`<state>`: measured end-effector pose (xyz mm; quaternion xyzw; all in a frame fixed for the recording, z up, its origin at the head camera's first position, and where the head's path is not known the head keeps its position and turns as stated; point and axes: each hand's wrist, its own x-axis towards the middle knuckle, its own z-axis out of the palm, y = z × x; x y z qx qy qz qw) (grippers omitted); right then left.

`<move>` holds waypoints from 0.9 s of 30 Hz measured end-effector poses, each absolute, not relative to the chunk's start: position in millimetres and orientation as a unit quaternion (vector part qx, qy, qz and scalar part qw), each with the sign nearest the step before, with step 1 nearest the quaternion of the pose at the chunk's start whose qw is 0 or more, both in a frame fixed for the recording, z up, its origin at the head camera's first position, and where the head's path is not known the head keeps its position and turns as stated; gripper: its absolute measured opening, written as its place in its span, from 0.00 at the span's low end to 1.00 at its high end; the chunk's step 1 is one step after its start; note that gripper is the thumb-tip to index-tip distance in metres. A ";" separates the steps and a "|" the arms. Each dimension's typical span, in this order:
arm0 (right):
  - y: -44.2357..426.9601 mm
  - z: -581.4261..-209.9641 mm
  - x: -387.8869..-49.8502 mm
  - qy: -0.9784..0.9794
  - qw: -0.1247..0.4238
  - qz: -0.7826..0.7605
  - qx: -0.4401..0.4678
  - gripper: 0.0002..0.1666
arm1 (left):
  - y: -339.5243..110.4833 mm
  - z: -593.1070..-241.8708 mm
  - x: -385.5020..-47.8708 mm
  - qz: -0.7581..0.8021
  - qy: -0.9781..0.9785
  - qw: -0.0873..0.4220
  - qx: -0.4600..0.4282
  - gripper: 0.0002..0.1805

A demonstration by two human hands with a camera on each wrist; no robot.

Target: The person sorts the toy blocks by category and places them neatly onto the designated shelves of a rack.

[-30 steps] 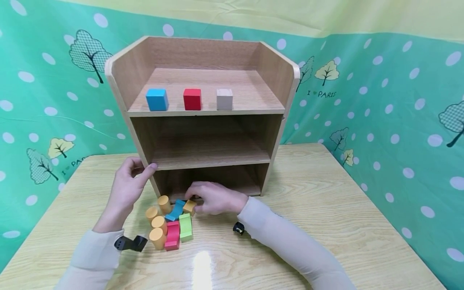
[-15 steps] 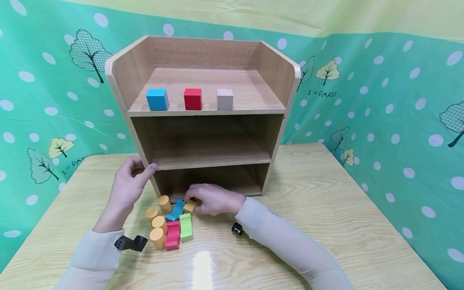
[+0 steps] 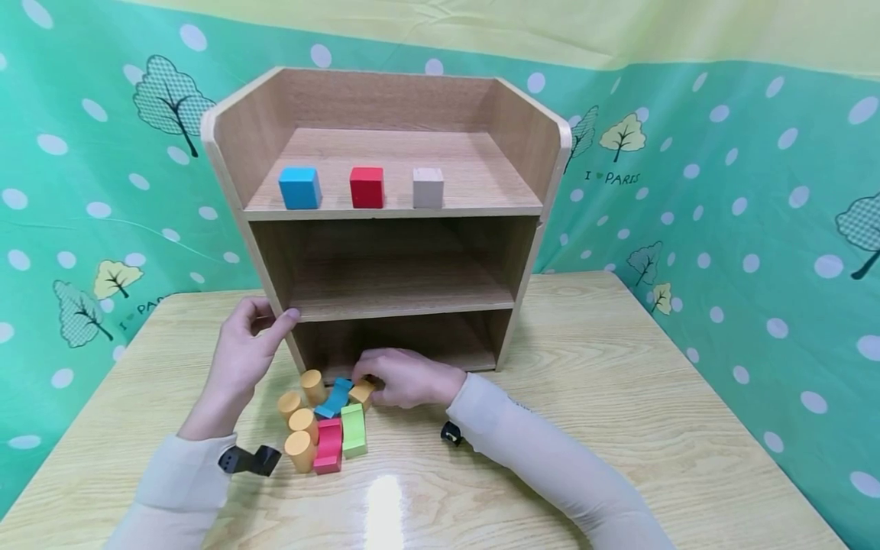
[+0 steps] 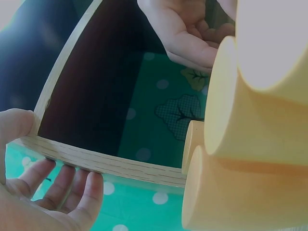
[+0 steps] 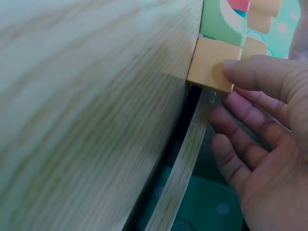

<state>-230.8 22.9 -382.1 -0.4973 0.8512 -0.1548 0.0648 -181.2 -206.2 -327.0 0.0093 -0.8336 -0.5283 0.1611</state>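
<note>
The right hand [image 3: 409,378] had its grip on an orange block [image 3: 362,392], pinched between thumb and fingers, at the far right of a cluster on the desk [image 3: 619,397], just in front of the shelf [image 3: 385,153]. The left hand [image 3: 247,347] was grasping the left side of the shelf, thumb at the near edge. Left of the orange block lay a blue block [image 3: 335,399]; nearer lay a green block [image 3: 354,430] and a pink block [image 3: 328,445]. Four orange cylinders [image 3: 303,424] stood along the cluster's left. On the top board, left to right, sat a blue cube [image 3: 299,189], a red cube [image 3: 367,188] and a white cube [image 3: 428,189].
</note>
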 end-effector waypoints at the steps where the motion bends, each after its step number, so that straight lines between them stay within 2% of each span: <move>1: 23.1 -382.4 -231.1 0.851 0.064 -0.154 -0.498 0.16 | -206.3 -327.1 -181.2 -0.528 -0.834 0.161 0.009 0.26; 22: 26.4 -385.8 -229.8 0.856 0.046 -0.131 -0.499 0.17 | -206.9 -327.8 -181.9 -0.528 -0.834 0.160 0.011 0.26; 27: 27.9 -383.2 -226.8 0.859 0.057 -0.133 -0.490 0.18 | -207.3 -328.6 -182.1 -0.528 -0.833 0.164 0.006 0.26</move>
